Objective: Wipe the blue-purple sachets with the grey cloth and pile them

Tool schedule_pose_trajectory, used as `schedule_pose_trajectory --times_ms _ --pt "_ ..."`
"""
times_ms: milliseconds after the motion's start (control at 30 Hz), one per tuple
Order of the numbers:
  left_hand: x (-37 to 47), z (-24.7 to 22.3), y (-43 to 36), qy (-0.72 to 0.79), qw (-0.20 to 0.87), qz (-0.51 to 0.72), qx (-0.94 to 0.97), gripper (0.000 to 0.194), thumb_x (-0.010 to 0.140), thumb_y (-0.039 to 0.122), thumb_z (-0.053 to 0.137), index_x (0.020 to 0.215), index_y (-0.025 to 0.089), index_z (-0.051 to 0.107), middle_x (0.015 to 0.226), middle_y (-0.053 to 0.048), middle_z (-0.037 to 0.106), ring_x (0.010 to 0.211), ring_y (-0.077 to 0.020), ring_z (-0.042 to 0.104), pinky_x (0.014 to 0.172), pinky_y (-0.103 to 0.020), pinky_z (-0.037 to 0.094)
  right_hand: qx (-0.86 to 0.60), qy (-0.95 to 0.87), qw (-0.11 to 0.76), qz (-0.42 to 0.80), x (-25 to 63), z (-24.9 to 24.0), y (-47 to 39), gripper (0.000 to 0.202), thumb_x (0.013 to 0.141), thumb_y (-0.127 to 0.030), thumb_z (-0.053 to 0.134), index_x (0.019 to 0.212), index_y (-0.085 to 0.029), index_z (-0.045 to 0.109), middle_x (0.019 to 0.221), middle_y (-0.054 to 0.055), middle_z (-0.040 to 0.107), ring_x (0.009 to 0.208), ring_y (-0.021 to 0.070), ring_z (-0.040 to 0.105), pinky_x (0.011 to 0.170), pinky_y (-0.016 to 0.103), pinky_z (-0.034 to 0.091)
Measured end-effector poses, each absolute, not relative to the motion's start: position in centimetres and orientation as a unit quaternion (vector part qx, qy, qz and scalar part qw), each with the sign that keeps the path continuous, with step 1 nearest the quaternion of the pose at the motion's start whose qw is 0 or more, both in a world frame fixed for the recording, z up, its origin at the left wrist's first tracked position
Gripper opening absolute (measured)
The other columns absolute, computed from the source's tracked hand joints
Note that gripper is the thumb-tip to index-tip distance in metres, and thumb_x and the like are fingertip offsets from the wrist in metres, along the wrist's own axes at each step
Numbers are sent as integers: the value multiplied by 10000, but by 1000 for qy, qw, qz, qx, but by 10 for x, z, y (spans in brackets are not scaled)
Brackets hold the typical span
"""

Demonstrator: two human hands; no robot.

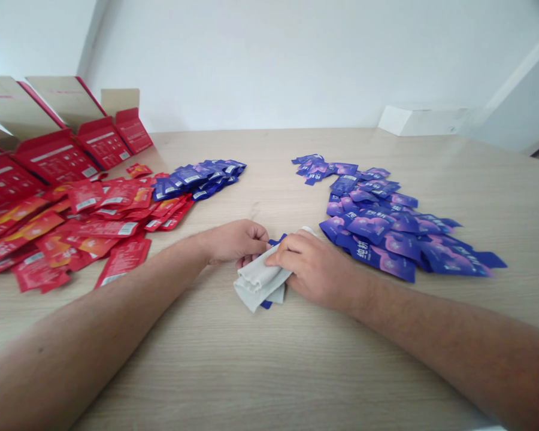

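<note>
My right hand [312,266] is closed on a folded pale grey-white cloth [263,278], which lies over a blue-purple sachet [266,304]. Only bits of that sachet show, at the cloth's lower edge and between my hands. At its upper left, my left hand [240,241] pinches the sachet's edge between thumb and fingers. To the right lies a spread of blue-purple sachets [377,224] with pink patterns. A smaller heap of blue sachets [202,178], barcodes up, is beyond my left hand.
Many red and orange sachets [112,203] are piled on the left of the wooden table [251,371]. Behind them stand several open red boxes [56,155] in a row. A white box [422,121] rests against the wall at the back right.
</note>
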State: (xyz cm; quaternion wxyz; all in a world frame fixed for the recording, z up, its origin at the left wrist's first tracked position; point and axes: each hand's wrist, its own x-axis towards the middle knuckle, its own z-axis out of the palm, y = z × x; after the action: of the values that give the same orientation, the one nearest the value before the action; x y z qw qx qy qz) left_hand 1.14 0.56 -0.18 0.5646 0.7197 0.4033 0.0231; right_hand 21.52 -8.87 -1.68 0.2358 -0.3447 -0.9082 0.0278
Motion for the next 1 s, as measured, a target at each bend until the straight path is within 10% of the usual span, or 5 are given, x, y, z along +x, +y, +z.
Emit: schedule_pose_trajectory --times_ms 1000 --pt "8 0 7 402 558 80 721 229 801 388 651 742 177 584 532 58 516 407 -63 457 364 -168 314 -382 -874 296 58 218 -17 -84 378 819 -33 580 1153 -197 648 1046 70 624 1022 223 555 927 400 460"
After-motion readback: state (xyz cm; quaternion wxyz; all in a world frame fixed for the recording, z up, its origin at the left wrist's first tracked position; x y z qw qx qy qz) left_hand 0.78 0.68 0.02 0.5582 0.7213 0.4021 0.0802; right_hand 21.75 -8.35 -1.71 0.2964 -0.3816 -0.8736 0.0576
